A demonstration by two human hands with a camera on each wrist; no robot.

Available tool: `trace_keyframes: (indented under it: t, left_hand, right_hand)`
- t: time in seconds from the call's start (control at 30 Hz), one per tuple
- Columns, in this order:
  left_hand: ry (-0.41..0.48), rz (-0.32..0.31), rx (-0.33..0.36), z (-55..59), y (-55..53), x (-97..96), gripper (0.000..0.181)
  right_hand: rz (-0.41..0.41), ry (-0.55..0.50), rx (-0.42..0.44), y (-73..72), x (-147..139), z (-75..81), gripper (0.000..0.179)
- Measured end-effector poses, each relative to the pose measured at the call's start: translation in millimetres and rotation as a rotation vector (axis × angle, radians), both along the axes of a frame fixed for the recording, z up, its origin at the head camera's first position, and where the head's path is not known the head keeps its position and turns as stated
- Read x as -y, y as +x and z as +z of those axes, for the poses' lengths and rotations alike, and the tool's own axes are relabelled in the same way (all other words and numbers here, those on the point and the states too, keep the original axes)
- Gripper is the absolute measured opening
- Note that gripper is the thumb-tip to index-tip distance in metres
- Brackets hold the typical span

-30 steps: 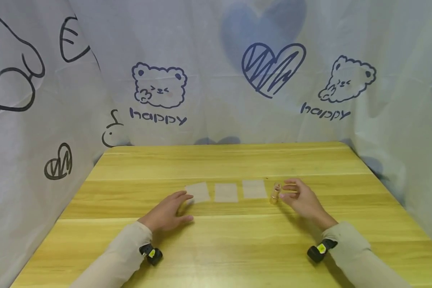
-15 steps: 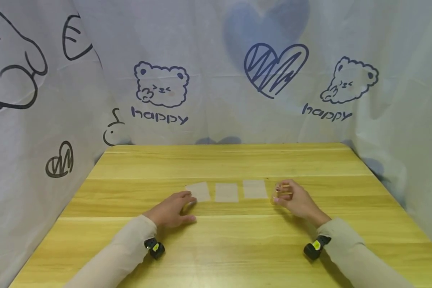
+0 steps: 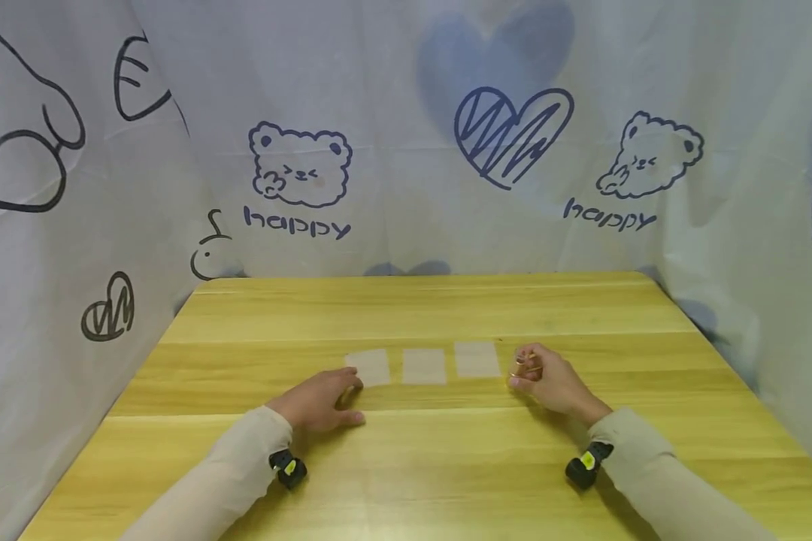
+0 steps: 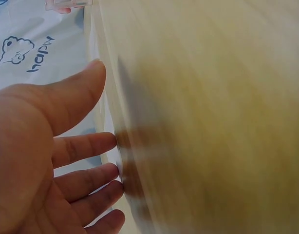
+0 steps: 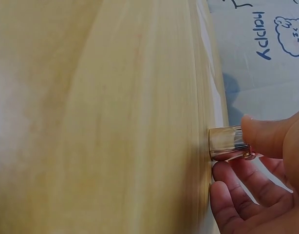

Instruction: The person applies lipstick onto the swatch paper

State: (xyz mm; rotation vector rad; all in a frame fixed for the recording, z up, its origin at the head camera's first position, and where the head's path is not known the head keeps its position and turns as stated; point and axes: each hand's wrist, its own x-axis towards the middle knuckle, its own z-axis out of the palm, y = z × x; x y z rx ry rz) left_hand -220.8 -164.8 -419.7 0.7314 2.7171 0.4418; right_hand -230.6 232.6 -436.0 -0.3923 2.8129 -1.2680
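Well, from the head view, the right hand (image 3: 556,385) has its thumb and fingers round a small tube (image 3: 517,367), upright on the table (image 3: 419,466) just beside the rightmost of three sheets (image 3: 424,367) in a row. The left hand (image 3: 319,400) lies relaxed by the leftmost; whether it touches that sheet, I cannot tell. By the left wrist view, its thumb stands wide of the loosely straight fingers. In the right wrist view, the tube's gold base (image 5: 218,144) shows at the wood, thumb and fingertips gripping above it.
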Motion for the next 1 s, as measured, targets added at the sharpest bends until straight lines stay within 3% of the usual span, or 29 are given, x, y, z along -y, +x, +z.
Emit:
trace_keyframes:
  t: [0.77, 1.0]
  left_hand:
    - [0.009, 0.004, 0.003, -1.3, -1.4, -0.2, 0.055]
    - [0.034, -0.009, -0.009, 1.0, -0.1, -1.1, 0.057]
  right_hand:
    - [-0.024, 0.015, 0.012, 1.1, 3, 5.8, 0.025]
    - [0.006, 0.01, -0.015, 3.0, 4, 11.6, 0.029]
